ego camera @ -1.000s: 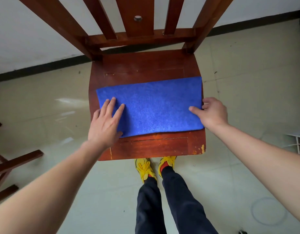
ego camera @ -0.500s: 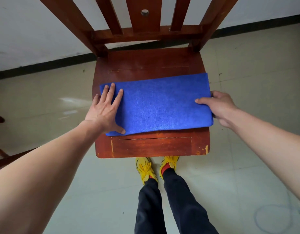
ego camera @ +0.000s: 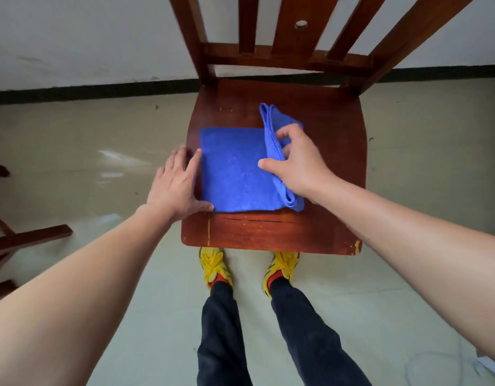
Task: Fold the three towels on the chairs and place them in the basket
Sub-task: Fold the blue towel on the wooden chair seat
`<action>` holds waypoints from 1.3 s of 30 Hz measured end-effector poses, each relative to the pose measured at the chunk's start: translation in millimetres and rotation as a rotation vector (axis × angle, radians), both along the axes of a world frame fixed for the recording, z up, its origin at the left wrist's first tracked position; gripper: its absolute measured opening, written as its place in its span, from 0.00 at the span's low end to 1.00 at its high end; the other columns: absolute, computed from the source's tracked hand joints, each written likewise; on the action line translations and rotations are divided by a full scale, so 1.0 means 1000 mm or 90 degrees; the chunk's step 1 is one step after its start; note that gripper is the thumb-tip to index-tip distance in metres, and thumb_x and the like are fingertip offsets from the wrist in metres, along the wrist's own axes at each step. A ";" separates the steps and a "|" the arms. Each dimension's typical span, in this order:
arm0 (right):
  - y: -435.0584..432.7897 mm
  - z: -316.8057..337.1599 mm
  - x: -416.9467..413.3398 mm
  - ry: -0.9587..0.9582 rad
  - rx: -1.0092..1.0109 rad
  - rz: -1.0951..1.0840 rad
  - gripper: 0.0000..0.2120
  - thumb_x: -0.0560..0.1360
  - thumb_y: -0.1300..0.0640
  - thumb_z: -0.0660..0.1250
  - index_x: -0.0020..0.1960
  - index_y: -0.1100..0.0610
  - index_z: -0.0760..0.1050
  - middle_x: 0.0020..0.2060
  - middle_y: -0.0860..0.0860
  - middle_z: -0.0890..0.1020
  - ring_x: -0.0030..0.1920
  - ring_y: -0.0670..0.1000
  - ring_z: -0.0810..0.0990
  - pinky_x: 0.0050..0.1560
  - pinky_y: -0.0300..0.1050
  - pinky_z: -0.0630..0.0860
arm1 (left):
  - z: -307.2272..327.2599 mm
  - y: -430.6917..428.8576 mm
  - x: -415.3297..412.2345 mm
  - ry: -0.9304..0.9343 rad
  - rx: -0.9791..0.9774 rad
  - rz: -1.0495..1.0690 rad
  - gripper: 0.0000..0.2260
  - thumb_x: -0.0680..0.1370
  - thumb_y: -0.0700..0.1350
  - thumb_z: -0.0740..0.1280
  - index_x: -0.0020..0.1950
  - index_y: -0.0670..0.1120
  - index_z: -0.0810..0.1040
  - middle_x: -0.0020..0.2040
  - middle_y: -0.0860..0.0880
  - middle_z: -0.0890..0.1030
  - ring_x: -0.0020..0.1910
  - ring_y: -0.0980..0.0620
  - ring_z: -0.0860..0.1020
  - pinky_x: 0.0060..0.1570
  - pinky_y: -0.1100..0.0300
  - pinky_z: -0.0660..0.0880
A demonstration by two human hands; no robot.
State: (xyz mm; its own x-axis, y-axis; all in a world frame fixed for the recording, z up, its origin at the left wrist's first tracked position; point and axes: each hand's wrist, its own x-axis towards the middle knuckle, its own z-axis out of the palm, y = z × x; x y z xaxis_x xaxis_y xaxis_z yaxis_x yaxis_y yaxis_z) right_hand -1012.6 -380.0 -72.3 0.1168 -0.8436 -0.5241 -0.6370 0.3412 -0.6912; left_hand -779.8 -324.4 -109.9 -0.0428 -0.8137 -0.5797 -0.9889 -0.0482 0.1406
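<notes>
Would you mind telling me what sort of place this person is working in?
Probably a plain indoor room: a wooden chair stands on a pale glossy floor by a white wall with a dark baseboard.

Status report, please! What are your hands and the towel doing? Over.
Left hand flat against blue towel, left edge. Right hand pinches its raised right end, mid-fold. Nothing blocking on chair seat.

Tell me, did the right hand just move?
Yes. The right hand went left from the right edge of the chair seat toward its middle, lifting the towel.
</notes>
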 end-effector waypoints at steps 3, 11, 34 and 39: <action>0.007 -0.013 0.047 0.056 0.011 0.031 0.18 0.71 0.55 0.70 0.56 0.51 0.65 0.35 0.50 0.78 0.37 0.52 0.78 0.31 0.44 0.68 | 0.005 0.011 0.028 -0.003 -0.008 0.014 0.48 0.66 0.61 0.75 0.78 0.48 0.54 0.77 0.39 0.55 0.75 0.39 0.56 0.70 0.44 0.60; 0.014 -0.052 0.116 0.178 0.026 0.033 0.19 0.74 0.58 0.67 0.61 0.54 0.63 0.39 0.50 0.75 0.43 0.58 0.77 0.37 0.48 0.69 | 0.003 0.036 0.104 -0.008 0.046 0.063 0.38 0.70 0.53 0.74 0.75 0.47 0.61 0.74 0.40 0.61 0.70 0.39 0.64 0.65 0.45 0.67; -0.061 -0.067 0.019 0.132 -0.010 -0.237 0.25 0.71 0.60 0.67 0.68 0.59 0.72 0.36 0.47 0.80 0.39 0.48 0.81 0.42 0.43 0.78 | -0.015 -0.042 -0.009 0.001 0.010 -0.277 0.59 0.64 0.61 0.75 0.78 0.42 0.39 0.79 0.42 0.38 0.78 0.44 0.40 0.75 0.43 0.51; 0.009 -0.043 0.029 0.062 -0.042 -0.125 0.07 0.70 0.61 0.69 0.45 0.52 0.80 0.30 0.47 0.79 0.29 0.47 0.79 0.37 0.40 0.75 | -0.014 -0.045 -0.009 -0.007 0.030 -0.252 0.61 0.63 0.63 0.75 0.78 0.42 0.37 0.78 0.42 0.35 0.77 0.45 0.37 0.75 0.43 0.51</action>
